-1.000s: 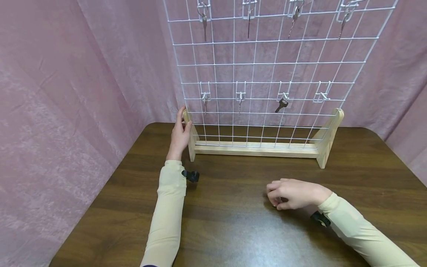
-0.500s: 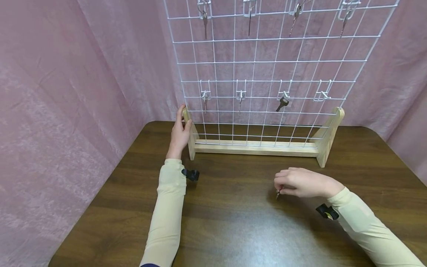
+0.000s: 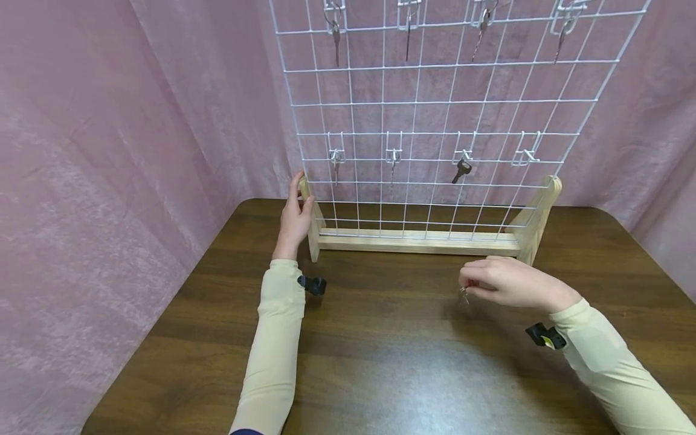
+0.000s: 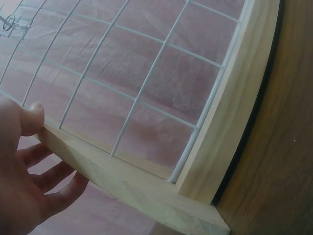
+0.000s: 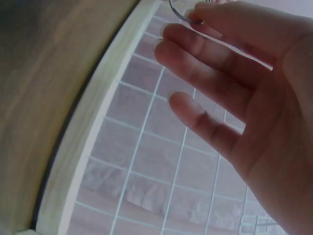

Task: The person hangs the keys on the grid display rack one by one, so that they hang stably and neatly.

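Observation:
My left hand [image 3: 293, 222] grips the left wooden end piece [image 3: 313, 240] of a white wire grid rack [image 3: 415, 103]. In the left wrist view, the thumb of that hand lies on the grid side of the wood [image 4: 112, 178] and the other fingers lie behind it. Above the table, in front of the rack's right part, my right hand [image 3: 513, 282] pinches a small key [image 3: 464, 295] on a ring, mostly hidden by the fingers. The right wrist view shows part of the metal key ring [image 5: 181, 15] at the thumb and index fingertip; the remaining fingers are spread apart.
Keys hang from several upper hooks and on three lower ones, among them a dark key [image 3: 461, 171]. The lower right hook [image 3: 525, 157] bears no key. A wooden bar [image 3: 418, 246] joins the end pieces on the brown table [image 3: 380, 338]. Behind stands a pink curtain [image 3: 163, 121].
My right hand has lifted off the table with the key and moved forward and to the right, toward the rack. The left hand has stayed on the end piece.

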A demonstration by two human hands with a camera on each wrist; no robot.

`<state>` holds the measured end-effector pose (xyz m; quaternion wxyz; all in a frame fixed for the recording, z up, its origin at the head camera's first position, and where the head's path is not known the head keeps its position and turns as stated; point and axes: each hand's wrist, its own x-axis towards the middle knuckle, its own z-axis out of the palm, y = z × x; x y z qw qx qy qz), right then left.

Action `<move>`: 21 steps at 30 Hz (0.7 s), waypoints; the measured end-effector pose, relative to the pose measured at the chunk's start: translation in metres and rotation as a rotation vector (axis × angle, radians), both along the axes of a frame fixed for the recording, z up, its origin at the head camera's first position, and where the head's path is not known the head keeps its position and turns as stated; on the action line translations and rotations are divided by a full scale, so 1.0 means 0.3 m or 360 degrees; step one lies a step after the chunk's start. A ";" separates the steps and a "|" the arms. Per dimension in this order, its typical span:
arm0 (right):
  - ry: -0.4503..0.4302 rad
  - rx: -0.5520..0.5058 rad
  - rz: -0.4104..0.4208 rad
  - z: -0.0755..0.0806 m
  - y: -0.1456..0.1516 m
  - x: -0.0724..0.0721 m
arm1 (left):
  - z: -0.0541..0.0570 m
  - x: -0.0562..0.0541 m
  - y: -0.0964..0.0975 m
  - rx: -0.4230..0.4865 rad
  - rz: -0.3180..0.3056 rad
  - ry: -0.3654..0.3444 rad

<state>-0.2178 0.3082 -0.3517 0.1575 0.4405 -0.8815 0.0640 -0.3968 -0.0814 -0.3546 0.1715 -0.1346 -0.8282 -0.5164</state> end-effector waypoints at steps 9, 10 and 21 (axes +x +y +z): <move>0.0290 -0.0163 -0.0006 0.064 0.036 -0.022 | 0.003 -0.001 0.002 0.0003 -0.0009 0.0010; 0.0333 -0.0187 -0.0002 0.074 0.040 -0.025 | 0.004 -0.002 0.002 0.0005 -0.0009 0.0012; 0.0601 -0.0410 -0.0277 0.171 0.079 -0.034 | 0.002 0.001 0.001 0.0006 -0.0003 -0.0003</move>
